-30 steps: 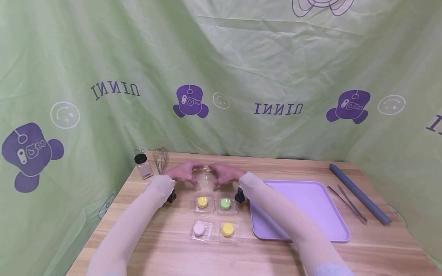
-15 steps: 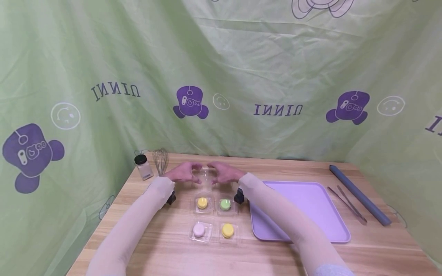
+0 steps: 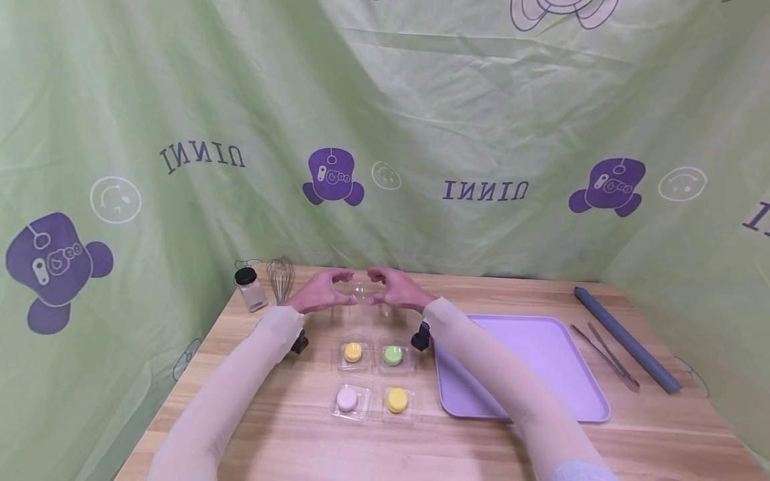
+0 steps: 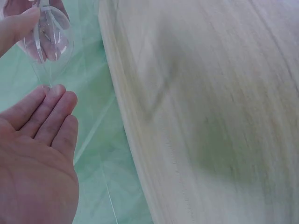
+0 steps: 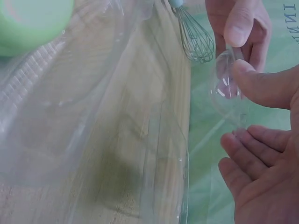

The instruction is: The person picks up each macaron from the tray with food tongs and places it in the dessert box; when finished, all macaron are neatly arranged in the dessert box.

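Nearest lie four macarons in clear cases: pink and yellow in front, another yellow and a green one behind. Beyond them, both hands are raised above the table. The left hand and right hand each pinch an edge of a clear case between thumb and fingertips, palms otherwise loose. A whisk stands behind.

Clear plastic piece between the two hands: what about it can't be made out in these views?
- Head view: clear piece is too small and see-through; the left hand and right hand cover its sides.
- Left wrist view: top edge cuts it off.
- Right wrist view: thumb overlaps it; contents indiscernible.
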### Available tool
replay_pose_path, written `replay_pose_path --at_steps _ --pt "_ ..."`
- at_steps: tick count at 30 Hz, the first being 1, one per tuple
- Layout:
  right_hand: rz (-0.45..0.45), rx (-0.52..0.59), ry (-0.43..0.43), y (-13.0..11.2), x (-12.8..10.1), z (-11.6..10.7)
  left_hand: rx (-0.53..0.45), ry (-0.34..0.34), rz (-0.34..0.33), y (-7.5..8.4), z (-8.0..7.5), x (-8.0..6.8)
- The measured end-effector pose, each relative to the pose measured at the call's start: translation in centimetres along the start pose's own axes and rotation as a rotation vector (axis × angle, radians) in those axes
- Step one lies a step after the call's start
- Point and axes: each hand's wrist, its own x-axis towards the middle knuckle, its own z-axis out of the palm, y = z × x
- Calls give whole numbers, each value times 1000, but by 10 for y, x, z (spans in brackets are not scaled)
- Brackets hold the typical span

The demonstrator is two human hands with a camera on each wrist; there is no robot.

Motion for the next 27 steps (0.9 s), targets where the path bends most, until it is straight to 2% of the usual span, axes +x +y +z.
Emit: replay_pose_path --at_steps 7,10,13,16,18,21,24,27 --pt "1 24 52 -4 -4 -4 24 30 17 7 -4 -2" --pt "-8 28 111 -7 -6 -7 7 77 4 11 -7 -3" --pt "-23 26 181 -9 -9 -11 -65 167 -37 16 -11 -5" --pt "-65 -8 250 -13 -12 -17 -216 240 -68 22 -16 -8" --pt "-120 -65 307 -15 -15 -22 -340 248 -86 25 -19 -8" --pt "-260 -224 410 -18 -19 -27 -531 179 -119 30 -24 -11" --pt "-455 -431 519 -20 -23 -31 -695 35 -173 37 -27 -16" --pt "-688 -639 611 -24 -28 -33 -830 -105 -224 43 -28 -22"
